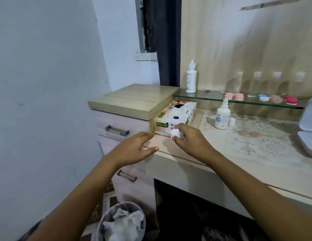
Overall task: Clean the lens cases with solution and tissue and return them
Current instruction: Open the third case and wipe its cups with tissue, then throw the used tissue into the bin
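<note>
A right hand (190, 141) pinches a crumpled tissue (176, 133) in its grip by the tissue box (176, 115), the left hand (134, 148) spread and empty, with several lens cases (263, 97) on the glass shelf (211, 96) and one pinkish case (249, 133) apparently left unreturned on the table (164, 145).

Tissue (175, 133) partly hidden in right hand (191, 140); waste bin (100, 228) cut by bottom edge.

Tissue box (176, 117), left end of table: green label on near face reads "Mysoft". Red letters "So…" to its right, rest covered by right hand (190, 136). Solution bottle (222, 117) label: print too blurred to read.
</note>
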Demonstrator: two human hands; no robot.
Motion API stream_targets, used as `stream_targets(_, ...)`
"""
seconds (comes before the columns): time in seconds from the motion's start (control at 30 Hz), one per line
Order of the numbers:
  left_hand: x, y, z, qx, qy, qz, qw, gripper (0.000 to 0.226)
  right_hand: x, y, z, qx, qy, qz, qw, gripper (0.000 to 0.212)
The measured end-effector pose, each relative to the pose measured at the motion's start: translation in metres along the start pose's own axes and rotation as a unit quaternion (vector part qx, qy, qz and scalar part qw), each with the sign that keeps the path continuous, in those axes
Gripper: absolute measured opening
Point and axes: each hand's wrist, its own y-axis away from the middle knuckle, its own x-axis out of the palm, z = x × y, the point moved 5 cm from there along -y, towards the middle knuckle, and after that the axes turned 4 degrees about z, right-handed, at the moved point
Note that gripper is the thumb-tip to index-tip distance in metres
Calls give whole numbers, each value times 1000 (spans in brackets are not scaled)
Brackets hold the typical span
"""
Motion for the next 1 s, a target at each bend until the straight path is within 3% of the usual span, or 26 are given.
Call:
stream_targets(0.27, 12, 54, 101, -110, 20, 6, 994, 75, 91, -24, 62, -71, -57, 66, 994, 27)
stream_targets(0.43, 44, 80, 145, -153, 42, 29, 987, 72, 154, -26, 80, -85, -49, 105, 990, 26)
stream_targets(0.7, 121, 113, 198, -209, 79, 71, 972, 55, 268, -15, 47, -22, -67, 239, 968, 25)
stream_targets(1.0, 217, 142, 241, -290, 124, 163, 935, 62, 363, 10, 6, 40, -26, 382, 923, 39)
